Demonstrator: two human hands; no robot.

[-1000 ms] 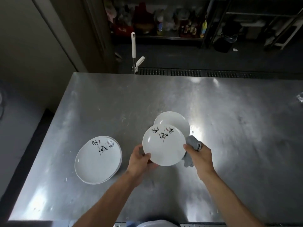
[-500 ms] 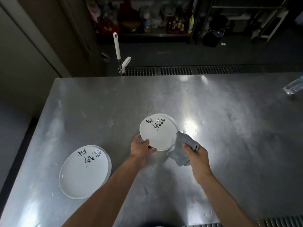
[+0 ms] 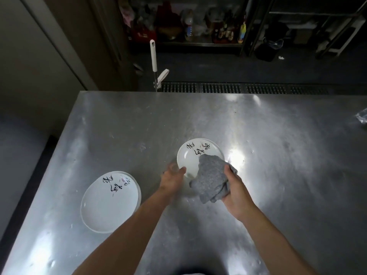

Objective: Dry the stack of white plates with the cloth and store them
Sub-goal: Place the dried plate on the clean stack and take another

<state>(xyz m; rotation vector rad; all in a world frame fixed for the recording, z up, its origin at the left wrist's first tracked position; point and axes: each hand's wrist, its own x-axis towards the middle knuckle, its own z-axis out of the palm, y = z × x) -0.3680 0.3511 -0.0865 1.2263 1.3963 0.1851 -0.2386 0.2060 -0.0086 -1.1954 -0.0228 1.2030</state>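
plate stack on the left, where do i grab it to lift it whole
Take the plate stack at its rim, on the near right edge, nearest the left hand. The plates lie flat and shallow on the steel table, so probably only the rim gives purchase: fingers under the bottom plate, thumb on top. The right hand holds the cloth.

1 white plate (image 3: 190, 155) with black lettering faces up mid-table, a bunched grey cloth (image 3: 213, 179) over its near rim; a matching stack (image 3: 109, 203) lies near the left edge.
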